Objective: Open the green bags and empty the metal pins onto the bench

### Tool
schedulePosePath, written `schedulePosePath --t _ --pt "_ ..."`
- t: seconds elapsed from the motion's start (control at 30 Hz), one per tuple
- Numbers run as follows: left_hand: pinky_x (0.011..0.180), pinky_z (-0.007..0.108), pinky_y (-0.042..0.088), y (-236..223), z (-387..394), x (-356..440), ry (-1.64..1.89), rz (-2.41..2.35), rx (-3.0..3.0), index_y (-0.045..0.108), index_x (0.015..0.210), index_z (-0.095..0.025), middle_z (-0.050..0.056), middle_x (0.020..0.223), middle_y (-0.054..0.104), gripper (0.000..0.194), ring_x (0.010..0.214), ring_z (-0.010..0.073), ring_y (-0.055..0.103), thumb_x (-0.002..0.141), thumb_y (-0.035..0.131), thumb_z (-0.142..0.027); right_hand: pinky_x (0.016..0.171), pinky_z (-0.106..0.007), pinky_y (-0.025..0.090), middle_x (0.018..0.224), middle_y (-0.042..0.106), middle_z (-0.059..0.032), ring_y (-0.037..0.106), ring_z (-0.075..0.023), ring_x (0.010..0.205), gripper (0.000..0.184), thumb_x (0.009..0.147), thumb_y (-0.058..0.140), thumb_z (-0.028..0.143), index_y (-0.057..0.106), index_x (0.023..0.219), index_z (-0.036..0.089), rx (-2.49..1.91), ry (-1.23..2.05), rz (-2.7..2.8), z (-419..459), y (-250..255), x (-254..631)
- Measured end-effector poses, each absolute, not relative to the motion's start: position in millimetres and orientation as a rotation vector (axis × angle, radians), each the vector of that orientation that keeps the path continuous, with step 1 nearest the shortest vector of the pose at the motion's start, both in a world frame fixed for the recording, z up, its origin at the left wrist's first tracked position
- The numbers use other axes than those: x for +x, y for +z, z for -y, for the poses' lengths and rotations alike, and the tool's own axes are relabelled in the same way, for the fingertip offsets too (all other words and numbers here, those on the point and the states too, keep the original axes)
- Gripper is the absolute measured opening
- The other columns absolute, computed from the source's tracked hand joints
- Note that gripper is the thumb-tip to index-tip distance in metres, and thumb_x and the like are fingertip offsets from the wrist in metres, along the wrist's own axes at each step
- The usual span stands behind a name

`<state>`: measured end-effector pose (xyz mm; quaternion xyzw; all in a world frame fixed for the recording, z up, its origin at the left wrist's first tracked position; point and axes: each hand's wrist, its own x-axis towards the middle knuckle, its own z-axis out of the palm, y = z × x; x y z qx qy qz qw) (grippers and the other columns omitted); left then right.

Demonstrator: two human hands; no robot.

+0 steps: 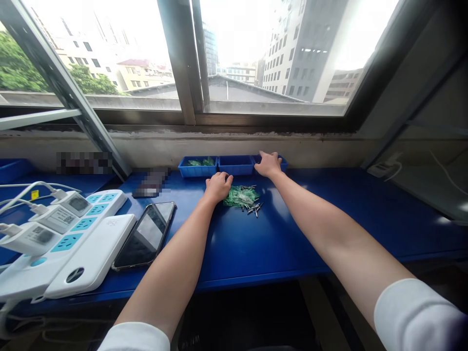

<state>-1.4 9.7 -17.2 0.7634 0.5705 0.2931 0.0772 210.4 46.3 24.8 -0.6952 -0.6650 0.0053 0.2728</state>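
L hand [218, 187] at L edge of green packets [238, 196], fingers curled, can't tell if gripping any; R hand [268, 164] over R blue bin [284, 164], fingers partly spread, can't tell if holding anything. Packets + loose metal pins [255, 208] lie piled on blue table [248, 248], just in front of mid bin [236, 168]; similar packets in L bin [197, 171]; phone [148, 234] off to L.

Our bare forearms [176, 263] are stretched forward and apart, our left hand [218, 186] curled palm-down, our right hand [269, 165] farther out with its back turned upward.
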Motion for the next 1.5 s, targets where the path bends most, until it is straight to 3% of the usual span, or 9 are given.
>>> schedulePosePath --t 0.17,0.23,0.37,0.47,0.57,0.8,1.1,1.3,1.5 --pt "0.085 0.043 0.039 -19 -11 -1 0.818 -1.717 2.306 0.062 0.091 -0.021 0.010 0.100 0.062 0.036 0.101 0.0286 0.054 0.088 0.035 -0.045 0.091 -0.058 0.030 0.140 0.036 -0.0158 0.029 -0.0439 0.120 0.068 0.062 0.068 0.031 0.050 0.126 0.020 -2.005 0.157 1.795 -48 14 210" --pt "0.085 0.041 0.040 -19 -11 -2 0.816 -1.696 2.325 0.063 0.091 -0.020 0.011 0.100 0.062 0.035 0.099 0.0281 0.055 0.087 0.036 -0.044 0.092 -0.054 0.033 0.138 0.038 -0.0145 0.031 -0.0398 0.121 0.058 0.067 0.062 0.031 0.052 0.123 0.020 -1.871 0.073 1.755 -40 6 205" --pt "0.084 0.038 0.041 -21 -11 -3 0.818 -1.667 2.373 0.065 0.093 -0.021 0.010 0.101 0.062 0.032 0.098 0.0266 0.055 0.086 0.040 -0.039 0.087 -0.039 0.041 0.100 0.064 -0.0087 0.050 -0.0263 0.100 0.026 0.072 0.052 0.026 0.067 0.092 0.018 -1.572 0.083 1.748 -19 -9 196" --pt "0.085 0.038 0.041 -23 -12 -4 0.779 -1.674 2.395 0.067 0.092 -0.023 0.009 0.101 0.063 0.029 0.099 0.0264 0.055 0.085 0.041 -0.035 0.075 -0.031 0.045 0.079 0.067 -0.0045 0.058 -0.0202 0.079 0.018 0.068 0.055 0.023 0.069 0.078 0.019 -1.534 0.294 1.809 -8 -15 196" --pt "0.085 0.038 0.041 -26 -13 -4 0.755 -1.675 2.414 0.067 0.094 -0.023 0.009 0.103 0.062 0.029 0.100 0.0275 0.055 0.084 0.043 -0.034 0.067 -0.028 0.044 0.077 0.068 -0.0039 0.059 -0.0185 0.073 0.013 0.066 0.059 0.024 0.070 0.072 0.019 -1.543 0.438 1.915 -3 -17 202" --pt "0.086 0.038 0.041 -25 -13 -2 0.746 -1.682 2.402 0.058 0.113 -0.018 0.011 0.104 0.062 0.040 0.100 0.0279 0.054 0.082 0.045 -0.040 0.072 -0.027 0.044 0.085 0.066 -0.0043 0.058 -0.0176 0.078 0.016 0.070 0.063 0.033 0.072 0.078 0.021 -1.423 0.373 2.101 -2 -20 209" --pt "0.084 0.041 0.040 -22 -10 2 0.674 -1.652 2.472 0.066 0.092 -0.020 0.012 0.101 0.063 0.031 0.098 0.0301 0.055 0.083 0.044 -0.040 0.076 -0.029 0.041 0.087 0.065 -0.0066 0.056 -0.0182 0.080 0.015 0.080 0.056 0.028 0.069 0.079 0.019 -1.358 0.290 2.155 -3 -25 198" --pt "0.091 0.042 0.032 -14 -1 4 0.939 -1.625 2.423 0.050 0.122 -0.019 0.010 0.107 0.063 0.046 0.106 0.0278 0.052 0.084 0.046 -0.045 0.073 -0.029 0.037 0.077 0.065 -0.0071 0.054 -0.0195 0.079 0.028 0.089 0.040 0.027 0.061 0.073 0.018 -1.347 0.237 2.087 4 -18 184" --pt "0.089 0.035 0.033 -10 6 9 0.997 -1.304 2.571 0.063 0.095 -0.021 0.003 0.093 0.066 0.020 0.092 0.0194 0.058 0.084 0.048 -0.029 0.065 -0.028 0.034 0.069 0.062 -0.0064 0.054 -0.0171 0.065 0.036 0.092 0.032 0.029 0.056 0.068 0.019 -1.330 0.212 2.082 9 -16 178"
